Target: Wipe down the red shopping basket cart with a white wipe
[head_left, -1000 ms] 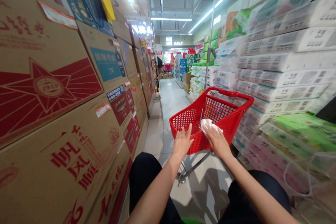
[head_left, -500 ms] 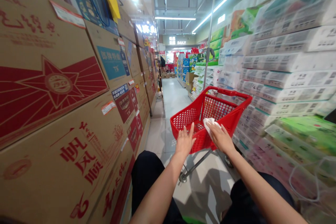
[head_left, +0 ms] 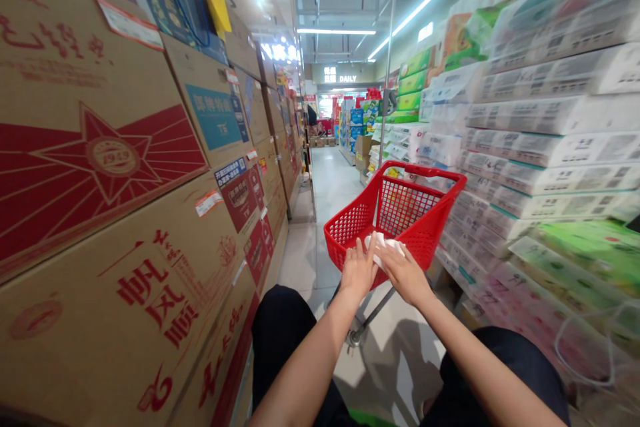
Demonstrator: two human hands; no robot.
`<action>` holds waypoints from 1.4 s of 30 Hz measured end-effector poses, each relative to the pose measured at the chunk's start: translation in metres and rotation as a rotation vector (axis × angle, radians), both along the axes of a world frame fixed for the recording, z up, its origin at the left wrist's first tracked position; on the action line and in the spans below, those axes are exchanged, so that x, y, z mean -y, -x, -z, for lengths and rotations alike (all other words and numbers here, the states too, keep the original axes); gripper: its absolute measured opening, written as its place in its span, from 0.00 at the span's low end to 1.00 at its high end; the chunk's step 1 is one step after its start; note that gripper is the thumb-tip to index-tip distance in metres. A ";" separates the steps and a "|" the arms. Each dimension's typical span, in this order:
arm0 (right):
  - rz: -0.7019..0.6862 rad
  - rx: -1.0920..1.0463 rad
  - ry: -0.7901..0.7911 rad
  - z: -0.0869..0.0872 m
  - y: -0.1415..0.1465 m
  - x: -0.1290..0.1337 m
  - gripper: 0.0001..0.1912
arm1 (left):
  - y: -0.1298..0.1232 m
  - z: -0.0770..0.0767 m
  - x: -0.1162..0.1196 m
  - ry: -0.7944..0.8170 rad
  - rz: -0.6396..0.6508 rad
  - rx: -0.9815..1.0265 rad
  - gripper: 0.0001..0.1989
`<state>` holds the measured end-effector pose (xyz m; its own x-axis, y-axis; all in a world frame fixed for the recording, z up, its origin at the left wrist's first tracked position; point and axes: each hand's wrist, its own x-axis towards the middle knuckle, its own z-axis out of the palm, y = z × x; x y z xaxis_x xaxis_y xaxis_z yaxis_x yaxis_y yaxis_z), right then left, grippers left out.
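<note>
A red shopping cart [head_left: 420, 240] with lattice sides stands in front of me, turned at an angle. My right hand [head_left: 403, 273] presses a white wipe [head_left: 387, 243], cloth or tissue, against the near rim of its basket. Part of the wipe is hidden under the fingers. Right beside it, my left hand [head_left: 359, 270] rests at the same rim with its fingers stretched out. Its fingertips come close to the wipe's left edge; whether they touch it I cannot tell.
Stacked cardboard cartons [head_left: 100, 240] wall the left side. Packs of tissue paper [head_left: 540, 140] are piled high on the right, with green packs [head_left: 590, 247] lower down. A thin pole [head_left: 387, 80] rises behind the cart. The tiled aisle floor [head_left: 325, 180] runs ahead between them.
My right hand has moved left along the rim with the wipe, up against my left hand. My left hand has shifted slightly right. The cart's handle end has swung a little to the left.
</note>
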<state>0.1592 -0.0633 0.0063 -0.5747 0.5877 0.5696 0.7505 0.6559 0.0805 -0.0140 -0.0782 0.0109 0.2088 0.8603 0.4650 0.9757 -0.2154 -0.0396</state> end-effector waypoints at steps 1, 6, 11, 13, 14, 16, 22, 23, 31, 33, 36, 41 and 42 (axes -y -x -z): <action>0.011 0.003 0.001 -0.003 -0.007 -0.003 0.30 | 0.005 -0.001 0.000 0.002 0.050 0.000 0.48; 0.129 -0.049 -0.001 -0.007 -0.031 -0.018 0.30 | 0.043 -0.002 -0.011 0.012 0.267 0.024 0.48; 0.205 -0.105 -0.024 0.003 -0.023 -0.016 0.34 | 0.040 0.006 -0.023 0.046 0.190 0.044 0.50; 0.192 -0.092 -0.022 0.007 -0.009 -0.008 0.36 | 0.023 0.011 -0.023 0.051 0.150 0.054 0.53; 0.178 -0.076 -0.019 0.010 -0.002 -0.003 0.37 | 0.014 0.013 -0.022 0.055 0.136 0.048 0.54; 0.159 -0.044 -0.017 0.014 0.010 0.008 0.38 | -0.003 0.016 -0.019 0.062 0.115 0.012 0.51; 0.148 -0.031 -0.038 0.016 -0.007 0.024 0.41 | 0.004 0.009 -0.016 0.043 0.253 0.008 0.48; 0.150 -0.044 -0.029 0.015 -0.016 0.025 0.41 | 0.013 0.007 -0.017 0.039 0.296 0.013 0.47; 0.288 -0.135 -0.025 0.022 -0.054 0.019 0.44 | 0.034 0.005 -0.025 0.017 0.304 0.042 0.44; 0.292 -0.116 -0.045 0.021 -0.041 0.016 0.45 | 0.022 0.008 -0.022 0.013 0.321 0.071 0.43; 0.276 -0.088 -0.061 0.020 -0.011 0.012 0.46 | 0.007 0.012 -0.019 0.018 0.366 0.080 0.45; 0.251 -0.066 -0.058 0.019 0.005 0.010 0.46 | 0.006 0.011 -0.017 0.037 0.396 0.064 0.46; 0.240 -0.059 -0.057 0.020 -0.003 0.011 0.46 | 0.008 0.011 -0.016 0.042 0.401 0.061 0.45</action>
<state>0.1623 -0.0745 -0.0136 -0.3876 0.6691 0.6341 0.8886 0.4542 0.0638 -0.0219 -0.0620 0.0003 0.5045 0.7350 0.4530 0.8144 -0.5793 0.0329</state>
